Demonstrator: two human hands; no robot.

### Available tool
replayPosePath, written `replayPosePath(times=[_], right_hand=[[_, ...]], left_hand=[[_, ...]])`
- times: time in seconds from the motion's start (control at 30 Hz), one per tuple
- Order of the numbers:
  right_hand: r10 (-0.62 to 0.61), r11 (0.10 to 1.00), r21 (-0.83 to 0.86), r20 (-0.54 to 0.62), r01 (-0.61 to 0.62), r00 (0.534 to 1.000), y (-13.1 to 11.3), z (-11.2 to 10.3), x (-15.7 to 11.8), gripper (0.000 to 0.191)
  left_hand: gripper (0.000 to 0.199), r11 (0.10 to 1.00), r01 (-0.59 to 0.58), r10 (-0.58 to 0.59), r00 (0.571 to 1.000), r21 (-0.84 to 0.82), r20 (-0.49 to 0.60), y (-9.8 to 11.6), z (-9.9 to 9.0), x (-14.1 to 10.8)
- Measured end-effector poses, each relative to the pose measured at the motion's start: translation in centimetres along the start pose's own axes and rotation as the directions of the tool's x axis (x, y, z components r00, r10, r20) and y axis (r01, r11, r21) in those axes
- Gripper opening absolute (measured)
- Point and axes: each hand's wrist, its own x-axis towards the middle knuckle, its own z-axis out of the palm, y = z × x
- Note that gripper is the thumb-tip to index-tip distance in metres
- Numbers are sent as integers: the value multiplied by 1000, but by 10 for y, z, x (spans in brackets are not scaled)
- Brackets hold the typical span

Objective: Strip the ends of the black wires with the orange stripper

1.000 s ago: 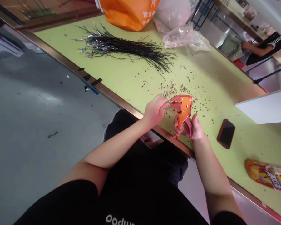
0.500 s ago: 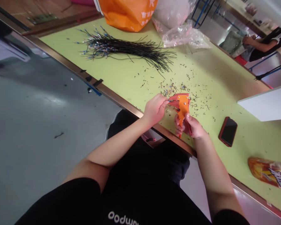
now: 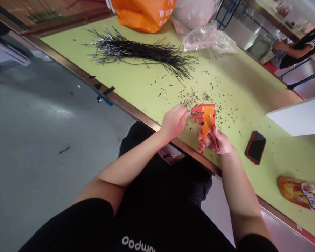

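Note:
My right hand [image 3: 220, 141] is wrapped around the grips of an orange and red wire stripper [image 3: 208, 117]. The tool's jaws point left, towards my left hand [image 3: 175, 119]. That hand is closed in a pinch at the jaw tips, on a thin wire with a bluish end, most of it hidden by the fingers. Behind the tool, short black wire offcuts and blue bits [image 3: 191, 98] lie scattered on the tabletop. Farther back rests a bundle of black wires [image 3: 144, 52], with blue and metallic terminals at its left ends.
On the green table [image 3: 252, 94] are a phone [image 3: 255, 147] and, at the right, a yellow-orange food package [image 3: 299, 192]. An orange bag [image 3: 144, 14] and clear plastic bags [image 3: 204, 33] stand at the back. A white panel [image 3: 296, 115] juts in. Another person [image 3: 296, 50] sits beyond.
The wire stripper and my right hand have shifted slightly right. Its grips look more spread. My left hand stays pinched by the jaws.

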Motion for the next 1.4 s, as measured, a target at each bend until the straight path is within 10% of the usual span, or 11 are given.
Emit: replayPosePath(times=[1.13, 1.4], right_hand=[[-134, 988, 56, -147, 144, 980, 21, 48, 16, 64], [-139, 983, 112, -37, 142, 990, 23, 45, 20, 65]], left_hand=[[57, 921, 124, -109, 992, -369, 61, 8, -13, 6], [57, 868, 135, -117, 991, -477, 68, 9, -13, 5]])
